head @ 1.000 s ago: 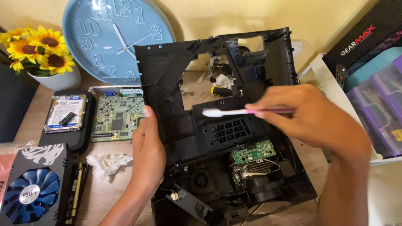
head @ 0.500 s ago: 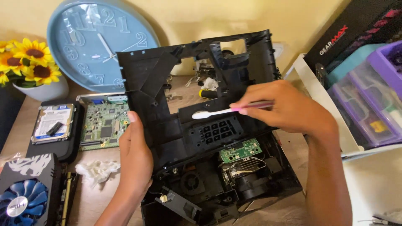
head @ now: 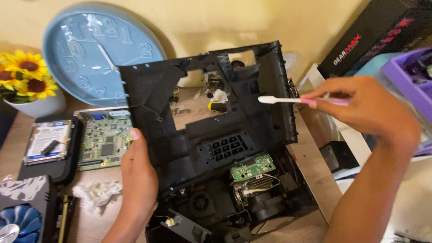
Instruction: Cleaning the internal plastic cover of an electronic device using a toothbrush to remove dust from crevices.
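Observation:
My left hand (head: 137,180) grips the left edge of a black plastic housing cover (head: 180,130), tilted up over an opened black device (head: 234,202) with a small green circuit board (head: 252,167) and a lens barrel inside. My right hand (head: 364,108) pinches a thin white and pink toothbrush (head: 297,101). Its white head points left, over the cover's right rim. The inside of the cover shows a grid of square button holes (head: 227,147).
A blue wall clock (head: 96,56) leans on the yellow wall. Sunflowers in a white pot (head: 27,85), a hard drive (head: 48,141), a green circuit board (head: 105,144), a crumpled tissue (head: 96,192) and a fan card (head: 22,216) lie left. Black box (head: 373,40) and purple organiser (head: 407,72) stand right.
My right hand has drawn the toothbrush rightwards, from the middle of the cover to its right rim. The left hand keeps its hold on the cover; the view has shifted.

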